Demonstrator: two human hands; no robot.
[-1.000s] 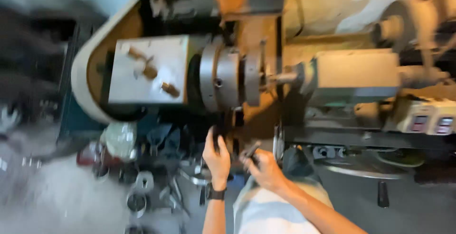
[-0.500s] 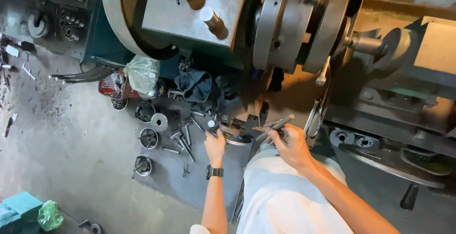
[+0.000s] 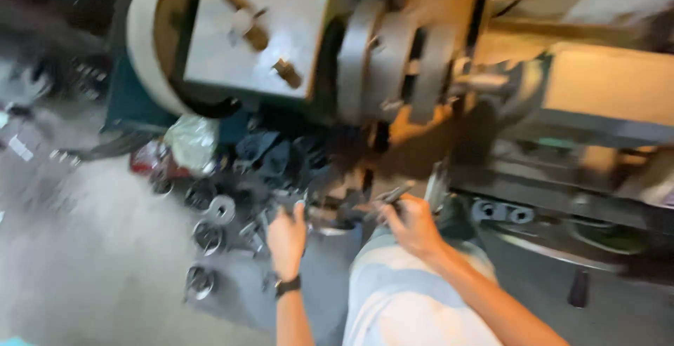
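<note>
Below the lathe (image 3: 365,58), the right hand (image 3: 414,225) is clenched around a thin metal rod (image 3: 388,196), while the left hand (image 3: 286,237), fingers extended and released, reaches over the pile of metal parts (image 3: 232,213) on the floor (image 3: 84,262).

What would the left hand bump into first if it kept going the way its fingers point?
Probably the dark heap of metal parts on the floor just beyond the left hand, under the lathe. The picture is blurred, so depth is uncertain.
</note>
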